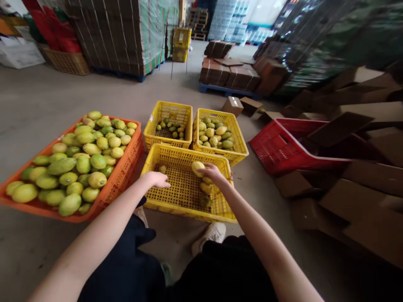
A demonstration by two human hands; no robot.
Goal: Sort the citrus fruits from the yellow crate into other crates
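My right hand (213, 173) holds a yellow lemon (198, 168) in its fingers above the right part of the front yellow crate (176, 212). Beneath it, a few more lemons (205, 188) lie along that crate's right side. Over the left part of the same crate is my left hand (158, 180), its fingers loosely stretched and nothing visible in them. One small greenish lemon (163, 169) lies in the crate just beyond my left hand. To the left stands an orange crate (121, 182) heaped with yellow and green lemons (83, 164).
Behind the front crate are a yellow crate (151, 137) with some green fruit and another yellow crate (238, 157) with more lemons. A red crate (267, 147) and cardboard boxes (355, 209) crowd the right. Wrapped pallets (113, 37) stand farther back.
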